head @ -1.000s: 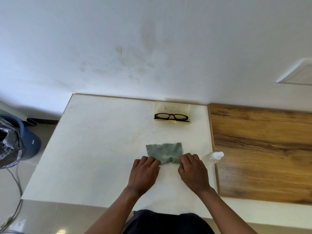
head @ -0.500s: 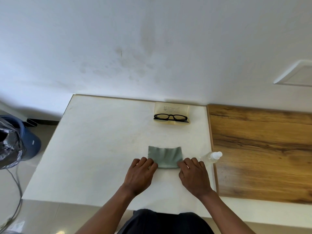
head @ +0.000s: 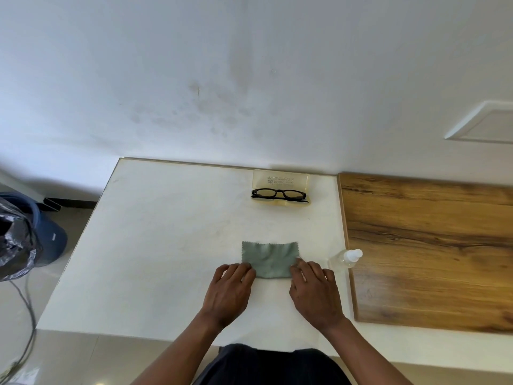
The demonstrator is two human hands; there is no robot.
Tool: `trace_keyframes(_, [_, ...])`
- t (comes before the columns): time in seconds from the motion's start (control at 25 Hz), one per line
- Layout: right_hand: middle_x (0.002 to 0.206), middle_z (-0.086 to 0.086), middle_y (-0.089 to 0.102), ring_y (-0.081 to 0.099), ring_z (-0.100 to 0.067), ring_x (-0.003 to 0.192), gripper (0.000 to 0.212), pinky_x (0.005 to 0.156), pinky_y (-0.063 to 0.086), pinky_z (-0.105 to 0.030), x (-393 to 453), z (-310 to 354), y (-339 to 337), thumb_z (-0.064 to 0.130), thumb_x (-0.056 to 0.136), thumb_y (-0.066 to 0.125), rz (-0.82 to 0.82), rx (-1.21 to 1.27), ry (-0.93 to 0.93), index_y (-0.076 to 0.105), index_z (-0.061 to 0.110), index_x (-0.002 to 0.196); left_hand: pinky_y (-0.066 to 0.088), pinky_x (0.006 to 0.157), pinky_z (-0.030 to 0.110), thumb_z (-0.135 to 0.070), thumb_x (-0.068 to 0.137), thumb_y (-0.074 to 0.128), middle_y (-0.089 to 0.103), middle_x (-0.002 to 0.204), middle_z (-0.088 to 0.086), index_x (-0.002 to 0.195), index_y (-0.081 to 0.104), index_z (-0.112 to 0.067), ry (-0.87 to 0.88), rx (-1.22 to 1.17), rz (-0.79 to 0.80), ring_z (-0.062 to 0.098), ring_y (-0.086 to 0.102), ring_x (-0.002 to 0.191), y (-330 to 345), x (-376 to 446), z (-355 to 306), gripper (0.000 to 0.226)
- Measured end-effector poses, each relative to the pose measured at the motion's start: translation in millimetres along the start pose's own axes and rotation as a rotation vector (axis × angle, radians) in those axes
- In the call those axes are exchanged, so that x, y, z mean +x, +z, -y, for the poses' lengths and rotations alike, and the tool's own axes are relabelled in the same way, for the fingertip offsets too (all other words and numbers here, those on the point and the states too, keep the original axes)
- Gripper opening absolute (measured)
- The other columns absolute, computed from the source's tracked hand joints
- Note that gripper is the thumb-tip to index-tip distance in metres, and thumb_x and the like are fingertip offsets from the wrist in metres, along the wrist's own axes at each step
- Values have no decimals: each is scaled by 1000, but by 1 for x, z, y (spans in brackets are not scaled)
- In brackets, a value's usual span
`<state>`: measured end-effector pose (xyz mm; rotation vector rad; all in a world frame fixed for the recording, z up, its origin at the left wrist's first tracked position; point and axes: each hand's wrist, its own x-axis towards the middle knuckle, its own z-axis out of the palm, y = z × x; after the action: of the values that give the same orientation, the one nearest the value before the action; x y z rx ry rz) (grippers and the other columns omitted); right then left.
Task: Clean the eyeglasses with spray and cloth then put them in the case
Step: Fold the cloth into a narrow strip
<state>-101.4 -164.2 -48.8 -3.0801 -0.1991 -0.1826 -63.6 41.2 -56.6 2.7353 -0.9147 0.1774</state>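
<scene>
- A grey-green cloth (head: 269, 259) lies spread flat on the white table (head: 155, 245); every other place here is given from this cloth.
- The left hand (head: 229, 291) rests palm down at the cloth's near left corner, fingers loosely extended, with the fingertips (head: 245, 269) touching the cloth's edge; it grips nothing.
- The right hand (head: 315, 291) rests palm down at the cloth's near right corner, fingers spread flat, the fingertips (head: 299, 263) pressing on the right edge; whether any of them pinch the fabric cannot be told.
- Beyond the cloth, toward the wall (head: 249, 79), the black-framed eyeglasses (head: 279, 194) sit folded in the open pale yellow case (head: 280, 179), well apart from the cloth.
- To the right of the cloth, just past the right hand, a small clear spray bottle (head: 345, 258) lies on its side at the seam between the table and a wooden board (head: 430, 245), white cap pointing right.
- Far left of the cloth, off the table, a blue bin (head: 52, 237) with a black bag (head: 14, 243) stands on the floor.
</scene>
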Motion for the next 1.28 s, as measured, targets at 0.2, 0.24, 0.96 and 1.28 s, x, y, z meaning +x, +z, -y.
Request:
trace_keyframes(0.2, [75, 5, 64, 60, -19, 71, 26, 59, 40, -31, 3, 1, -5, 12, 60, 72, -21, 24, -99, 65, 22, 83, 32, 78, 35, 1, 57, 70, 65, 84, -5, 86, 60, -21, 38, 40, 17, 18, 64, 81, -7, 4, 0, 38])
trace_keyframes(0.24, [71, 5, 62, 59, -19, 68, 27, 57, 41, -31, 4, 0, -6, 10, 57, 74, -13, 28, -116, 65, 22, 80, 36, 79, 36, 2, 55, 68, 63, 81, -6, 86, 56, -22, 69, 43, 34, 16, 63, 80, -9, 4, 1, 41])
trace_keyframes(0.96, [82, -3, 55, 50, -22, 78, 13, 64, 38, -28, 48, -17, -12, 6, 82, 56, 280, 709, 303, 51, 6, 94, 22, 71, 31, -16, 90, 48, 51, 78, -11, 88, 43, -23, -619, -538, 135, 16, 45, 84, -11, 40, 8, 10])
trace_keyframes(1.28, [85, -2, 55, 49, -17, 77, 7, 66, 37, -25, 51, -18, -5, 10, 83, 59, 291, 680, 389, 52, 10, 85, 20, 70, 31, -17, 86, 52, 53, 82, -7, 97, 48, -17, -717, -494, 108, 18, 52, 89, -4, 43, 5, 11])
